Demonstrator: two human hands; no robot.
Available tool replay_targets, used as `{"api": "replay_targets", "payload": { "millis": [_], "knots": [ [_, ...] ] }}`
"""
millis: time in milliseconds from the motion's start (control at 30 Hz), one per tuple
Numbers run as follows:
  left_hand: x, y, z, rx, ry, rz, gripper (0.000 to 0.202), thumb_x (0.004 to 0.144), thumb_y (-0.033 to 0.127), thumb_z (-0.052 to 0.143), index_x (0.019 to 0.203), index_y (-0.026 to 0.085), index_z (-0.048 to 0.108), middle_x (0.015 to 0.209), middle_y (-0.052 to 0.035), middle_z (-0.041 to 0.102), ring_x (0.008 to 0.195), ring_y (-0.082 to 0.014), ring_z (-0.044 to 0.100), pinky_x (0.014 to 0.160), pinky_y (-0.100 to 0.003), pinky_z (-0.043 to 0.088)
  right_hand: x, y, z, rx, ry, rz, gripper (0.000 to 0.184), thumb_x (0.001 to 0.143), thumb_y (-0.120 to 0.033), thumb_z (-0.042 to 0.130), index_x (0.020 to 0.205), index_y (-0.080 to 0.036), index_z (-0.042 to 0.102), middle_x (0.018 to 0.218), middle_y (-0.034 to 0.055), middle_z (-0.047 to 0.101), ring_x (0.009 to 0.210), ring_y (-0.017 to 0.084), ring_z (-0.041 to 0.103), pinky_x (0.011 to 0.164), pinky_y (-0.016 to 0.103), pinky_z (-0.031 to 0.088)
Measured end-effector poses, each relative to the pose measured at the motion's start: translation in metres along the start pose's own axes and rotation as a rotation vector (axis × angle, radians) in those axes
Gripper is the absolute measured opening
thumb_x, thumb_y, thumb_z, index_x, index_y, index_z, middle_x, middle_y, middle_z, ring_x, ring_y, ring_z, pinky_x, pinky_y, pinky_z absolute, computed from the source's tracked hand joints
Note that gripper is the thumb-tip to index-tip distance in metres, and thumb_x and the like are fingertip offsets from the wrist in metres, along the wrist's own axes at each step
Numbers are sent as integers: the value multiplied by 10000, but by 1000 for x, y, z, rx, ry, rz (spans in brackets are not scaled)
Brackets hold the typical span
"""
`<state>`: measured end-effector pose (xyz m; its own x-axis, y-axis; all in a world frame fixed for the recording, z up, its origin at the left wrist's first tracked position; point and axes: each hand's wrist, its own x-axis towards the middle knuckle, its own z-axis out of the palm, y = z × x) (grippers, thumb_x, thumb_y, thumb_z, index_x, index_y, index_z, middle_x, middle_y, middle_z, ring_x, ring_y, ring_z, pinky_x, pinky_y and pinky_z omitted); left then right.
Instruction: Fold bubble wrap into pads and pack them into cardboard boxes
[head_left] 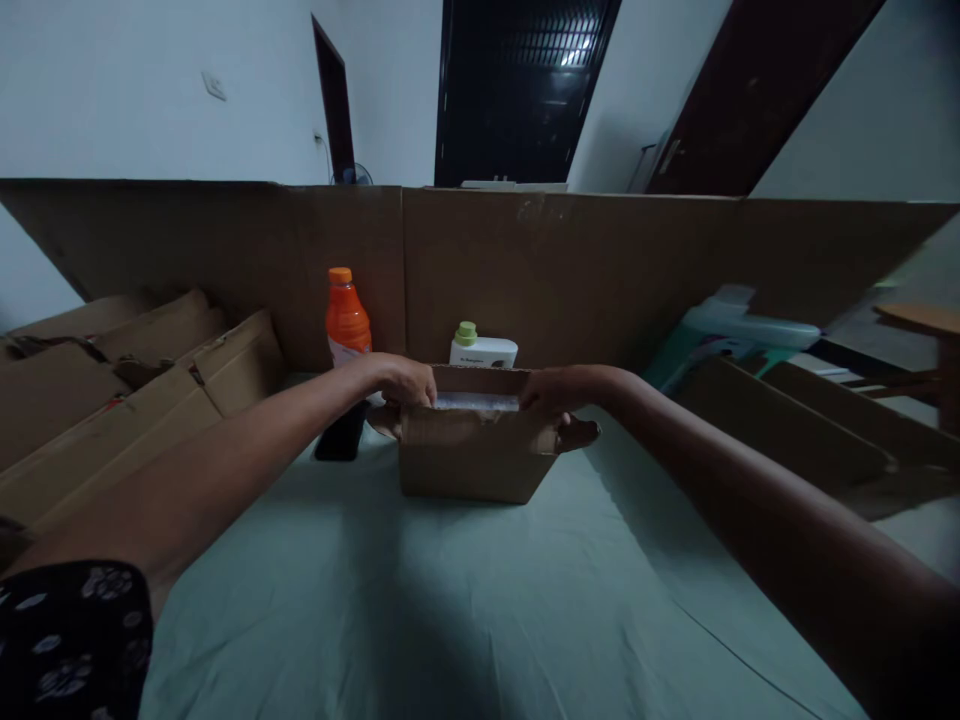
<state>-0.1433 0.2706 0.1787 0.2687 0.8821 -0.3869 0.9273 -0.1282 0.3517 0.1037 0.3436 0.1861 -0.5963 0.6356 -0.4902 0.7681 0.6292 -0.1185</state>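
A small open cardboard box (472, 465) stands on the pale green cloth, its side flaps folded outward. My left hand (409, 381) reaches over the box's left rim with its fingers curled down inside. At the opposite end, my right hand (551, 388) also dips in, fingers bent and mostly hidden by the wall. Between them a pale, whitish-blue item (478, 402) shows just below the rim; its kind cannot be made out. Both hands look closed at its ends, though the fingertips are out of sight.
Behind the box are a white bottle with a green cap (484, 350) and an orange bottle (348, 318). A black phone-like slab (342, 436) lies left. Cardboard boxes (150, 380) stand left, another box (787, 425) with teal bottles (739, 330) right. A cardboard partition (600, 270) runs behind.
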Motion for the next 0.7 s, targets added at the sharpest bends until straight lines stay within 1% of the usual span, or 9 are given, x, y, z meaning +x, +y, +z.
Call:
{"api": "replay_targets", "payload": {
  "millis": [100, 167, 267, 367, 467, 567, 600, 633, 700],
  "knots": [
    [-4, -4, -1, -44, -49, 4, 148, 712, 222, 610, 760, 164, 738, 608, 14, 656, 555, -117, 500, 542, -218, 380, -3, 0, -1, 20, 1, -3, 199, 734, -187, 588, 817, -143, 763, 619, 23, 662, 575, 149, 584, 565, 234, 427],
    [-5, -4, -1, -65, -49, 0, 123, 719, 234, 610, 707, 162, 709, 570, 13, 617, 536, -117, 481, 529, -226, 366, -4, -1, -2, 30, 13, -9, 175, 754, -219, 577, 727, -136, 729, 608, 23, 643, 589, 147, 578, 572, 235, 426],
    [-5, 0, 3, -80, -13, -16, 143, 721, 234, 605, 606, 159, 645, 502, 11, 544, 490, -118, 443, 507, -246, 336, 0, -6, 1, 24, 29, 3, 194, 758, -261, 588, 659, -132, 694, 597, 21, 631, 586, 147, 570, 578, 245, 430],
    [-6, 6, 5, -74, 38, -30, 174, 694, 209, 610, 527, 160, 594, 458, 10, 499, 460, -118, 420, 513, -263, 339, 3, -10, 4, -7, 49, 26, 140, 711, -239, 629, 669, -126, 700, 590, 15, 631, 559, 144, 560, 552, 246, 415],
    [-14, 11, 1, -57, 138, -14, 108, 662, 186, 612, 562, 154, 638, 497, 4, 544, 500, -127, 471, 550, -261, 362, -5, -9, 1, -29, 90, 28, 128, 706, -184, 615, 730, -143, 734, 599, 10, 643, 553, 143, 575, 547, 239, 405],
    [-23, 13, -3, -56, 331, 29, 155, 703, 186, 555, 726, 157, 706, 613, 6, 603, 623, -131, 529, 594, -235, 359, -20, -9, -7, -50, 221, 41, 163, 743, -169, 583, 769, -164, 743, 622, 27, 659, 581, 157, 587, 571, 255, 399],
    [-24, 13, -3, -59, 376, 38, 172, 714, 183, 537, 739, 157, 706, 618, 8, 596, 638, -129, 529, 592, -229, 351, -24, -10, -8, -53, 274, 39, 169, 763, -177, 573, 781, -168, 741, 645, 36, 668, 603, 163, 590, 581, 260, 396],
    [-24, 14, -1, -62, 394, 39, 171, 717, 178, 527, 715, 154, 696, 596, 10, 579, 628, -127, 524, 581, -227, 343, -26, -13, -8, -49, 318, 25, 174, 787, -193, 565, 798, -172, 738, 679, 42, 681, 630, 167, 595, 591, 262, 397],
    [-20, 16, 5, -74, 361, 25, 151, 696, 162, 534, 600, 150, 649, 510, 14, 527, 555, -123, 498, 541, -230, 330, -24, -22, -5, -21, 345, -46, 181, 835, -238, 560, 820, -186, 732, 751, 39, 707, 686, 163, 610, 616, 250, 412]
  ]
}}
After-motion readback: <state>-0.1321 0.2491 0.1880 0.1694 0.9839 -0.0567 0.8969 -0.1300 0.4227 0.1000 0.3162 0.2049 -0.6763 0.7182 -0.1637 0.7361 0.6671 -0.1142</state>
